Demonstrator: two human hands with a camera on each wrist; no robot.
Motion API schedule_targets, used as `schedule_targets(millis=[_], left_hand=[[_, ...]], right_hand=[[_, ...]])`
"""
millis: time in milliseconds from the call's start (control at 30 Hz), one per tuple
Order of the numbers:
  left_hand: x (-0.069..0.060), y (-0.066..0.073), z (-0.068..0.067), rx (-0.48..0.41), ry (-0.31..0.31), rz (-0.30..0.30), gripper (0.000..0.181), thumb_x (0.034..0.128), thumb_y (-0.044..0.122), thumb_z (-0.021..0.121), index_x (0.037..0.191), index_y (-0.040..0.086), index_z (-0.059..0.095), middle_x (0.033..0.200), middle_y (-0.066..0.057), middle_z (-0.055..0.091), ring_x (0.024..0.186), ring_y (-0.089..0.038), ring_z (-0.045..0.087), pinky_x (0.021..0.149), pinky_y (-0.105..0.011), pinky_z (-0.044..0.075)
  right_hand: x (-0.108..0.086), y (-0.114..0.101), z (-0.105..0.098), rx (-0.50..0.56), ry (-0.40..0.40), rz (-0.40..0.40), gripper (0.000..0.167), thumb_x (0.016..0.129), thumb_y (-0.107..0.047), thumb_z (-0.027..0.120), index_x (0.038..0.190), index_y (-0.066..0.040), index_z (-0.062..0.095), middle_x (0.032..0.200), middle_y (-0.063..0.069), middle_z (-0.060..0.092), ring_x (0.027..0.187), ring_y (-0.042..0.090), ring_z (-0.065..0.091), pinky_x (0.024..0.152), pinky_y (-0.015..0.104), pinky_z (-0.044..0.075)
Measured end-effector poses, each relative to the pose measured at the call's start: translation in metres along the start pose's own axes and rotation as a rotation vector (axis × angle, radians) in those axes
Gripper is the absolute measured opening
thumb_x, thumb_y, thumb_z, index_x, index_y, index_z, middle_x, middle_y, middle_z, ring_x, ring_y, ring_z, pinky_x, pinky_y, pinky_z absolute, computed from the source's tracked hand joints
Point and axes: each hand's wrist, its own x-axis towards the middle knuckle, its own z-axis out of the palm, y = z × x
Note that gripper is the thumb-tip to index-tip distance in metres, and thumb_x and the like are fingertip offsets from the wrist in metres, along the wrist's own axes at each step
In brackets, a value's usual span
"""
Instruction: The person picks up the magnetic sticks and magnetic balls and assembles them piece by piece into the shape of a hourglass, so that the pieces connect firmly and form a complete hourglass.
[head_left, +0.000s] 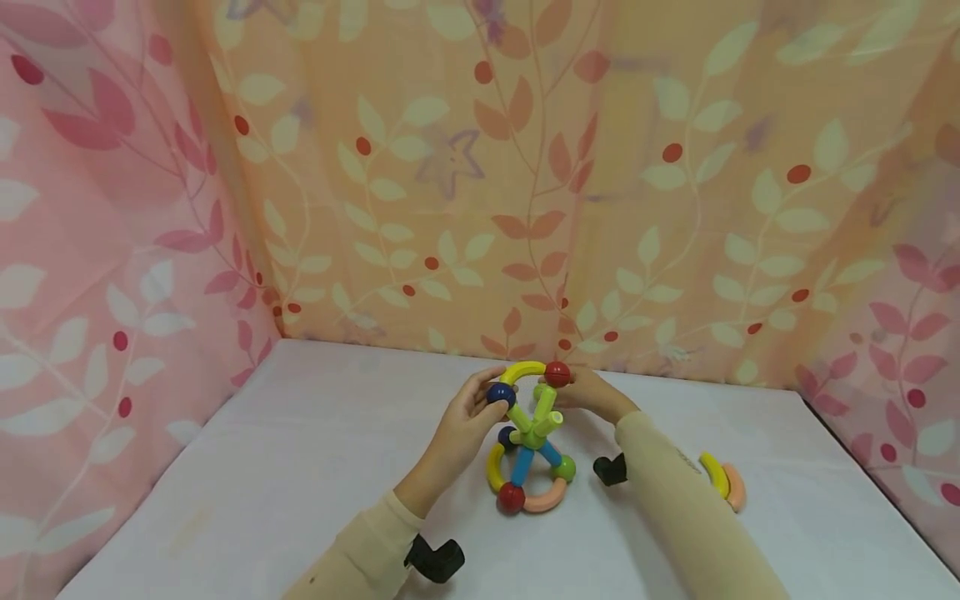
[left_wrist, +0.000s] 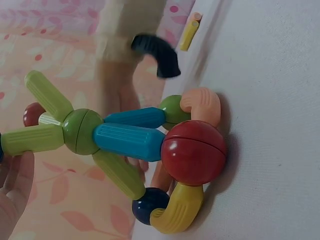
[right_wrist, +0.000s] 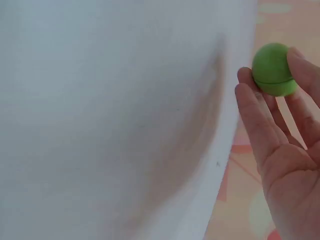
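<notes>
A toy of colored rods and balls stands upright on the table, with a green center ball, blue rods and light green rods. Its lower ring has a red ball, a green ball, a dark blue ball and curved yellow and peach pieces. My left hand pinches the upper dark blue ball, which joins a curved yellow piece and a red ball. Behind the toy's upper right, my right hand holds a separate-looking green ball between thumb and fingers.
A curved yellow piece and a curved peach piece lie together on the white table, right of the right forearm. Flower-patterned cloth walls the back and sides. Black wrist mounts stick out from both sleeves.
</notes>
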Motion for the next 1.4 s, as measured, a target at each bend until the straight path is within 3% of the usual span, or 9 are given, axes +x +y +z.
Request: schedule_targets(millis=[133, 267, 467, 700, 1000, 1167, 1400], left_hand=[[0.001, -0.001, 0.001, 0.008, 0.001, -0.005, 0.049, 0.1020, 0.012, 0.051, 0.149, 0.010, 0.038, 0.136, -0.019, 0.056, 0.126, -0.034, 0.057, 0.099, -0.027, 0.053], [0.000, 0.000, 0.000, 0.021, 0.012, 0.002, 0.048, 0.1019, 0.012, 0.050, 0.148, 0.009, 0.039, 0.136, -0.020, 0.057, 0.127, -0.033, 0.057, 0.099, -0.030, 0.054], [0.000, 0.000, 0.001, 0.016, 0.013, -0.003, 0.048, 0.1016, 0.010, 0.050, 0.149, 0.009, 0.039, 0.137, -0.022, 0.056, 0.127, -0.034, 0.057, 0.099, -0.029, 0.054], [-0.001, 0.000, 0.001, 0.010, 0.020, -0.010, 0.049, 0.1013, 0.012, 0.052, 0.149, 0.010, 0.039, 0.135, -0.018, 0.058, 0.127, -0.035, 0.056, 0.102, -0.034, 0.053], [-0.001, 0.001, 0.002, 0.017, 0.022, -0.008, 0.049, 0.1014, 0.011, 0.051, 0.149, 0.010, 0.039, 0.137, -0.019, 0.057, 0.128, -0.031, 0.057, 0.100, -0.031, 0.054], [-0.002, 0.003, 0.002, 0.017, 0.018, -0.010, 0.048, 0.1018, 0.011, 0.051, 0.149, 0.011, 0.039, 0.137, -0.018, 0.056, 0.128, -0.031, 0.057, 0.099, -0.028, 0.054], [-0.002, 0.001, 0.002, 0.017, 0.014, 0.004, 0.047, 0.1020, 0.011, 0.050, 0.148, 0.009, 0.040, 0.137, -0.020, 0.056, 0.126, -0.033, 0.058, 0.098, -0.027, 0.054]], right_hand=[[-0.034, 0.007, -0.005, 0.163, 0.039, -0.001, 0.051, 0.092, -0.029, 0.071, 0.135, -0.005, 0.058, 0.133, 0.012, 0.062, 0.117, 0.023, 0.061, 0.105, 0.044, 0.051], [-0.065, 0.005, -0.008, 0.252, 0.096, -0.011, 0.052, 0.091, -0.029, 0.072, 0.134, -0.003, 0.058, 0.122, 0.006, 0.068, 0.108, 0.016, 0.066, 0.100, 0.036, 0.053], [-0.098, -0.002, -0.012, 0.264, 0.196, -0.018, 0.051, 0.088, -0.032, 0.075, 0.131, -0.008, 0.061, 0.109, -0.005, 0.071, 0.103, 0.011, 0.064, 0.095, 0.031, 0.050], [-0.119, -0.021, -0.007, 0.336, 0.255, -0.074, 0.050, 0.086, -0.024, 0.078, 0.129, -0.004, 0.061, 0.108, -0.009, 0.070, 0.100, 0.007, 0.068, 0.091, 0.023, 0.052], [-0.145, -0.051, 0.004, 0.366, 0.296, -0.158, 0.045, 0.088, -0.019, 0.076, 0.128, -0.002, 0.063, 0.105, -0.015, 0.071, 0.102, 0.003, 0.067, 0.090, 0.019, 0.053], [-0.147, -0.066, 0.011, 0.331, 0.318, -0.208, 0.045, 0.085, -0.017, 0.079, 0.125, 0.000, 0.065, 0.105, -0.016, 0.070, 0.104, 0.004, 0.065, 0.088, 0.020, 0.054], [-0.146, -0.074, 0.017, 0.350, 0.288, -0.251, 0.044, 0.084, -0.013, 0.079, 0.124, 0.000, 0.066, 0.112, -0.010, 0.070, 0.104, 0.006, 0.066, 0.090, 0.021, 0.055]])
